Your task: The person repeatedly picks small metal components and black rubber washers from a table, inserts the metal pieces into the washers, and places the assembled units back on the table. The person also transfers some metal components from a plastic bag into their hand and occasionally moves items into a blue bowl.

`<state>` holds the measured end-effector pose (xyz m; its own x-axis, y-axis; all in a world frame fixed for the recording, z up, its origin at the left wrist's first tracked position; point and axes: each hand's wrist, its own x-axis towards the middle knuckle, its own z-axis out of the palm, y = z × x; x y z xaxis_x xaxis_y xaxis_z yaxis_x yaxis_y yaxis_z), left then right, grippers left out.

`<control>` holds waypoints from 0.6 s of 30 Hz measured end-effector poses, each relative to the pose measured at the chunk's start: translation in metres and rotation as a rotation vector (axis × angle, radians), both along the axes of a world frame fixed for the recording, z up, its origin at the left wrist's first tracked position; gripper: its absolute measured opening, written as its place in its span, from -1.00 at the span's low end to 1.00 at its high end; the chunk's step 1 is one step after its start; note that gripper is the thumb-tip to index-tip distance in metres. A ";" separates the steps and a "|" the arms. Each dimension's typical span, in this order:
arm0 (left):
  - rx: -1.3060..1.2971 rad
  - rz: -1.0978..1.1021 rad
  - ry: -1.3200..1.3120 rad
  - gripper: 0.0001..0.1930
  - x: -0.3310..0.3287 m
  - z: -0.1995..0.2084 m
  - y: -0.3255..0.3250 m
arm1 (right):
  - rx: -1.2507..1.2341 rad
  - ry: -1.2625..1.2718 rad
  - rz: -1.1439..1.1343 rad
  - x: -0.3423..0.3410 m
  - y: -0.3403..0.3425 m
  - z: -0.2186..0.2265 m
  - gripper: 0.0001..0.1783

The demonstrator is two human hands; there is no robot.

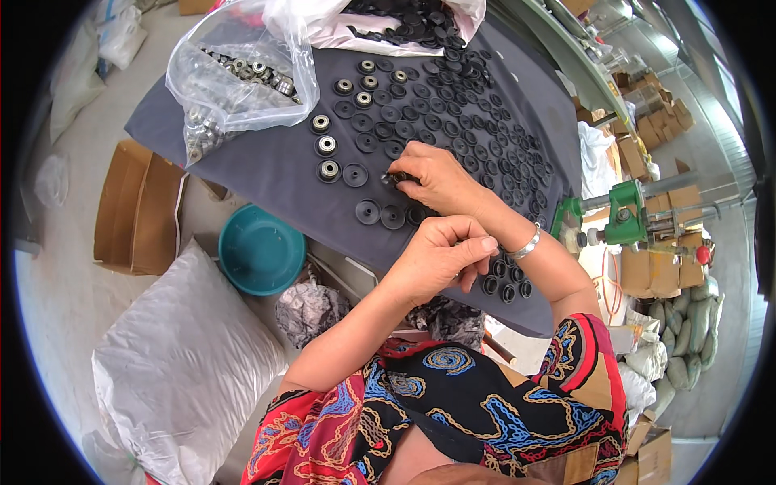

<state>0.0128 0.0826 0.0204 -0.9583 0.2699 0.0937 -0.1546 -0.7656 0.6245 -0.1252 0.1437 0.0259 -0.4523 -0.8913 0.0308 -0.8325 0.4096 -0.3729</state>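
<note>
My right hand (436, 176) reaches across the cloth-covered table, its fingers pinched on a small black round cap. Nearer to me, my left hand (449, 255) is closed, thumb pressed toward the curled fingers; what it holds, if anything, is hidden. Many black round caps (368, 212) are spread over the dark grey cloth (267, 182). Left of my right hand, metal bearings sit in several of the caps, among them a bearing (329, 170) at the near end of a row. A clear plastic bag (242, 121) holding more bearings lies at the far left.
Behind the caps, a pale bag (477, 20) spills more of them. On the left floor are a cardboard box (133, 210), a teal basin (263, 250) and a full white sack (182, 364). A green metal tool (624, 212) stands beyond the table's right edge.
</note>
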 end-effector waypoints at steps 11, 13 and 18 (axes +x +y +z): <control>0.076 0.042 -0.107 -0.79 -0.001 0.001 -0.006 | 0.033 0.042 -0.014 -0.004 0.007 -0.003 -0.74; 0.170 0.135 -0.167 -0.77 -0.004 -0.004 -0.007 | -0.046 0.072 0.069 -0.005 0.007 0.000 -0.77; 0.153 0.146 -0.089 -0.73 0.000 0.004 -0.015 | -0.242 0.044 -0.047 0.016 0.023 0.040 -0.86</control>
<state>0.0133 0.0675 0.0241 -0.9925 0.1169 0.0360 -0.0846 -0.8688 0.4879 -0.1089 0.1663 0.0658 -0.4866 -0.8335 0.2617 -0.8324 0.3515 -0.4284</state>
